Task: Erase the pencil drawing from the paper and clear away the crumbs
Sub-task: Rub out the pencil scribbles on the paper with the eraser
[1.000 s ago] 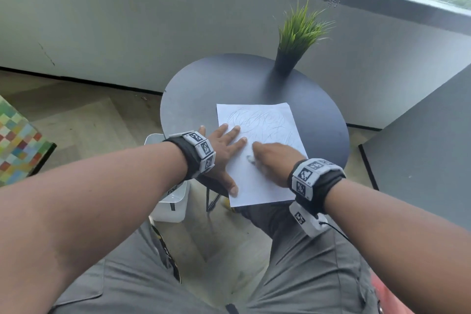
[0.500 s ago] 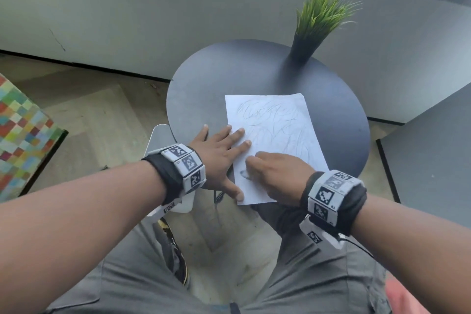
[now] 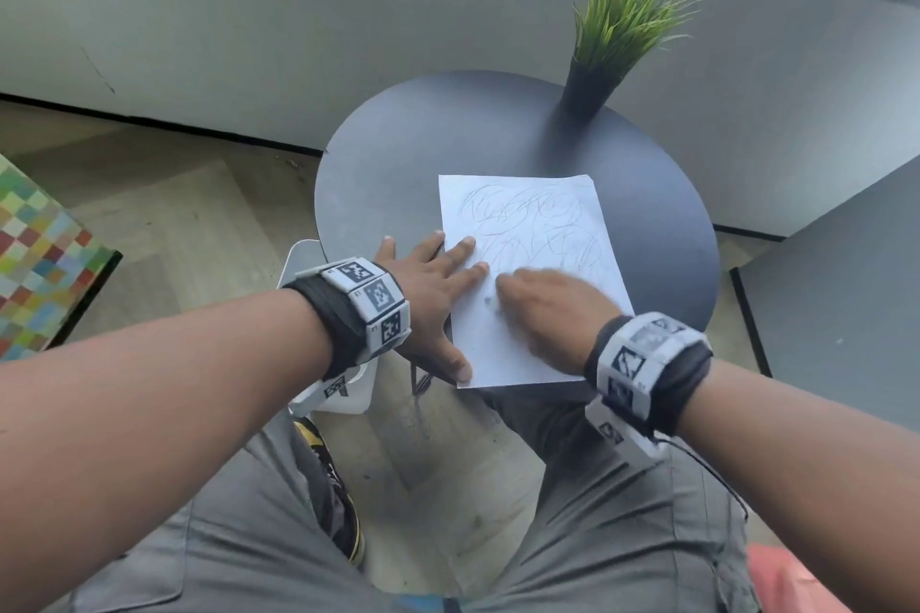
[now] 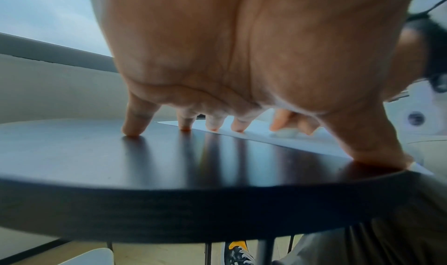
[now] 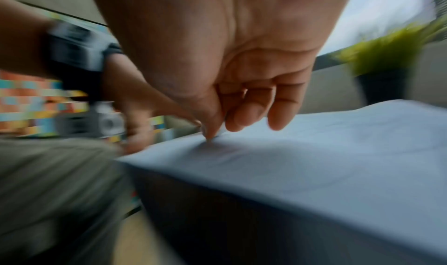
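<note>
A white paper [image 3: 537, 234] with grey pencil scribbles lies on the round dark table [image 3: 408, 154], its near edge hanging over the rim. My left hand [image 3: 433, 279] lies flat with straight, spread fingers. Its fingertips press the paper's left edge and the thumb sits by the near corner. My right hand [image 3: 542, 304] is motion-blurred and pinches a small white eraser [image 4: 285, 133] down onto the lower left part of the sheet. In the right wrist view the thumb and fingers [image 5: 212, 131] meet on the paper [image 5: 338, 144] and hide the eraser.
A green potted plant [image 3: 612, 40] stands at the table's far edge. A white stool [image 3: 303, 259] sits under the left forearm, and a checkered cushion [image 3: 35, 254] lies at far left. A dark surface [image 3: 836, 304] is at right. My knees are below the table's near edge.
My right hand has slid a little farther up the paper with the eraser and is now blurred. The left hand stays pressed on the left edge. The head view has shifted slightly.
</note>
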`<action>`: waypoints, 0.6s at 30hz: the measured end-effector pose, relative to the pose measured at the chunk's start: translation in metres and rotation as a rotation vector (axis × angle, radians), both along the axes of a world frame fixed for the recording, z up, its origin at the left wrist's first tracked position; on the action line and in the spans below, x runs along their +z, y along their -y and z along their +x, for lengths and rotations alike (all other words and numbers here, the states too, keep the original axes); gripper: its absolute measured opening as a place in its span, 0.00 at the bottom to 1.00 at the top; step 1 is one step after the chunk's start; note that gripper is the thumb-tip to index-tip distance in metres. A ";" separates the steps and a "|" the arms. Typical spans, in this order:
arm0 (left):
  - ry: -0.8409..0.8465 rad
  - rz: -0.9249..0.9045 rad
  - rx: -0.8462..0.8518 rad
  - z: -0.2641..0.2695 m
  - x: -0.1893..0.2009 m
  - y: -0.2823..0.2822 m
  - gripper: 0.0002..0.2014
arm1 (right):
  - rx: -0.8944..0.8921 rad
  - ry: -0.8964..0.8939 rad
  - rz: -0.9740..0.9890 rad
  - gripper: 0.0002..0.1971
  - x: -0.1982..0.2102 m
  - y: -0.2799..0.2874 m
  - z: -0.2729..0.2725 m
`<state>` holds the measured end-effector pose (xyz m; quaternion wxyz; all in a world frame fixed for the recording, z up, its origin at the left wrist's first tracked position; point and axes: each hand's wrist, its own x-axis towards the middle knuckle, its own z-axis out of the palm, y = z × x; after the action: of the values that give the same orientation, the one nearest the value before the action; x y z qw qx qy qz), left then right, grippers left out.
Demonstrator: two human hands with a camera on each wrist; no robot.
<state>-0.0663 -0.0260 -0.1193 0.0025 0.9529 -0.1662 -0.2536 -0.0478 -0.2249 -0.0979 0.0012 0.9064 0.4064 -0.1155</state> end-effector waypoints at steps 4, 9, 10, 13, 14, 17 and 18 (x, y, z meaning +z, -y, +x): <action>-0.009 0.011 -0.002 -0.001 0.002 0.004 0.66 | 0.163 -0.125 -0.088 0.08 0.004 -0.011 -0.029; -0.032 0.042 -0.010 0.002 0.004 0.007 0.67 | 0.017 -0.009 -0.046 0.05 0.003 -0.009 -0.013; -0.031 0.046 -0.009 0.002 0.004 0.007 0.67 | 0.102 -0.046 -0.057 0.08 0.002 -0.013 -0.027; -0.029 0.044 -0.013 0.002 0.004 0.007 0.67 | 0.094 -0.108 -0.069 0.08 0.005 -0.013 -0.025; -0.028 0.046 -0.016 0.003 0.004 0.007 0.67 | 0.001 -0.073 -0.056 0.06 0.005 -0.010 -0.010; -0.039 0.055 -0.014 0.003 0.006 0.008 0.67 | -0.053 -0.009 -0.013 0.04 0.003 -0.004 0.003; -0.040 0.058 -0.011 0.003 0.005 0.008 0.67 | 0.004 -0.031 -0.011 0.06 0.001 -0.007 -0.008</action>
<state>-0.0636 -0.0343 -0.1140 -0.0233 0.9464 -0.1640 -0.2772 -0.0561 -0.2183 -0.0969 0.0000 0.9037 0.4073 -0.1319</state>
